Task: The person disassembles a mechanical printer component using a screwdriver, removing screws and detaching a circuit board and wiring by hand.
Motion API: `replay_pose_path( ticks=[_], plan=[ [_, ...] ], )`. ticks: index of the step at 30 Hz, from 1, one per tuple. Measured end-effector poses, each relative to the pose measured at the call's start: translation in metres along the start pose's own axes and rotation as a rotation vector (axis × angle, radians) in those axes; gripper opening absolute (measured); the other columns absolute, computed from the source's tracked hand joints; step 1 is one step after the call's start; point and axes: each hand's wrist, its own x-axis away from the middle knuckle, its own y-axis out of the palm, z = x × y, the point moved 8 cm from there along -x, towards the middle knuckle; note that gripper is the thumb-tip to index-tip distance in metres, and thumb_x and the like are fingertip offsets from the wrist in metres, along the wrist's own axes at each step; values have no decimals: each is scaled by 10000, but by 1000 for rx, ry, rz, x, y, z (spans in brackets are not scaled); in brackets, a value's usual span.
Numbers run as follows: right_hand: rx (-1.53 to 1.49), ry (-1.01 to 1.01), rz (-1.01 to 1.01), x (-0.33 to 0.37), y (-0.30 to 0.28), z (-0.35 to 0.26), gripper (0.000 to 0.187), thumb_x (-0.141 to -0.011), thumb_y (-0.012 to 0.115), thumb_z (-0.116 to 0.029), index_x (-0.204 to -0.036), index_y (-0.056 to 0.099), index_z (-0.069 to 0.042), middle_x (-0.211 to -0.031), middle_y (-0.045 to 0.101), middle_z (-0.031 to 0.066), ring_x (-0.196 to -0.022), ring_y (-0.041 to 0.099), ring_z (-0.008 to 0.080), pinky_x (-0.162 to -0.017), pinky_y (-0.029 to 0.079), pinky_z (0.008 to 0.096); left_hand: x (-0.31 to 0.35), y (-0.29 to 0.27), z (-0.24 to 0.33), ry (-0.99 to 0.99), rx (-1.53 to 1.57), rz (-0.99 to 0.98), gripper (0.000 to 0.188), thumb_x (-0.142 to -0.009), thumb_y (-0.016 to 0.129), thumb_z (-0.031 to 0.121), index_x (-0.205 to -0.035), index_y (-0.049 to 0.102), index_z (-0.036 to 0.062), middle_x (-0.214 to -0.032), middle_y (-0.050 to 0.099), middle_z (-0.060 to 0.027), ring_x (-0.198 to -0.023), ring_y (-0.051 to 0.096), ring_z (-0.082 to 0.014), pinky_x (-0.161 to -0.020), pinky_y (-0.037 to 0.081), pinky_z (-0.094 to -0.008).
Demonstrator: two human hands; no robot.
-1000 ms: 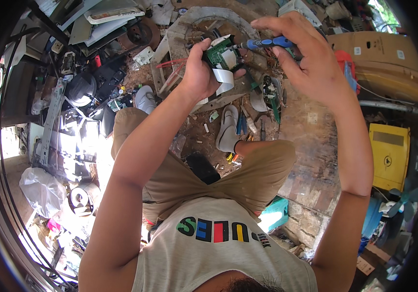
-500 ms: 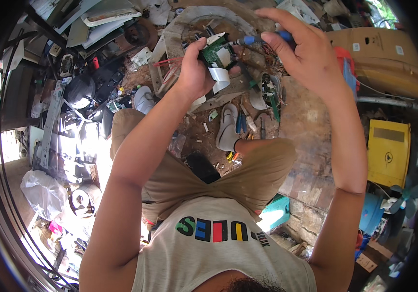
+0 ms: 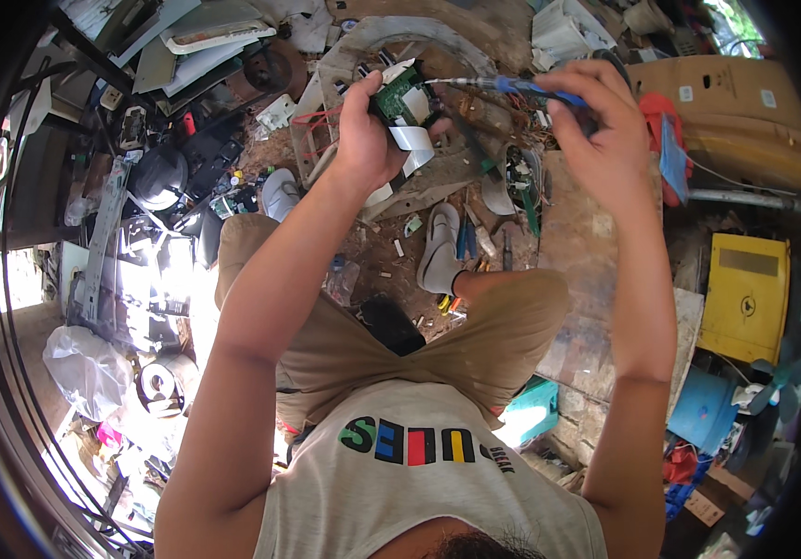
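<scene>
My left hand [image 3: 366,140] grips a green circuit board [image 3: 398,102] with dark stubby parts along its far left edge. A white flat strip [image 3: 411,140], like a ribbon cable, hangs from the board's near side. My right hand [image 3: 603,126] is closed round the blue and black handle of a screwdriver [image 3: 515,85]. Its shaft points left, and the tip is at the board's right edge; whether they touch I cannot tell. Some of my left fingers are hidden beneath the board.
Beneath the board lies a worn ring-shaped frame [image 3: 349,51]. Loose boards [image 3: 520,172] and hand tools [image 3: 465,233] lie near my foot. Scrap parts [image 3: 158,177] crowd the left. A yellow metal case [image 3: 745,293], a cardboard box [image 3: 717,88] and a blue bucket [image 3: 701,407] stand on the right.
The screwdriver's handle has drawn back to the right, and more of its shaft shows. My right fingers have curled closer round it. The board has shifted slightly left.
</scene>
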Motion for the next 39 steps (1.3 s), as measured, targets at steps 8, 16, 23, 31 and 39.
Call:
replay_pose_path(
  ticks=[8, 16, 23, 31, 39],
  plan=[
    [-328, 364, 290, 62, -4, 59, 220, -839, 651, 33, -1047, 702, -19, -1035, 572, 43, -855, 553, 77, -706, 451, 210, 5, 21, 1, -29, 35, -210, 771, -857, 430, 533, -1419, 408, 6, -1379, 492, -184, -1221, 516, -383, -949, 487, -496],
    [-369, 500, 317, 82, 26, 66, 212, -856, 666, 0, -1066, 695, -15, -1004, 580, 15, -814, 542, 69, -703, 441, 206, 8, 27, -6, -66, 10, -252, 788, -855, 430, 515, -1430, 385, -23, -1322, 531, -166, -1221, 522, -405, -965, 484, -526],
    [-445, 622, 331, 100, 20, 76, 206, -864, 663, -10, -1069, 685, -2, -1015, 588, 20, -815, 541, 69, -691, 437, 202, 2, 19, 0, -20, -64, -202, 679, -896, 394, 492, -1370, 459, 11, -1280, 564, -174, -1200, 541, -385, -929, 498, -512],
    [-410, 340, 233, 77, 36, 17, 199, -851, 665, 0, -1048, 690, -10, -1020, 581, 37, -827, 555, 82, -672, 448, 207, 2, 13, -6, -29, -70, -116, 640, -909, 387, 489, -1355, 475, 38, -1326, 556, -187, -1142, 572, -349, -912, 498, -482],
    [-366, 327, 238, 71, 40, 19, 202, -846, 659, 7, -1044, 690, -17, -1014, 586, 44, -820, 558, 83, -637, 445, 208, 4, 20, -6, -27, -75, -195, 646, -912, 385, 486, -1363, 461, 31, -1326, 550, -218, -1120, 579, -338, -871, 502, -423]
  ],
)
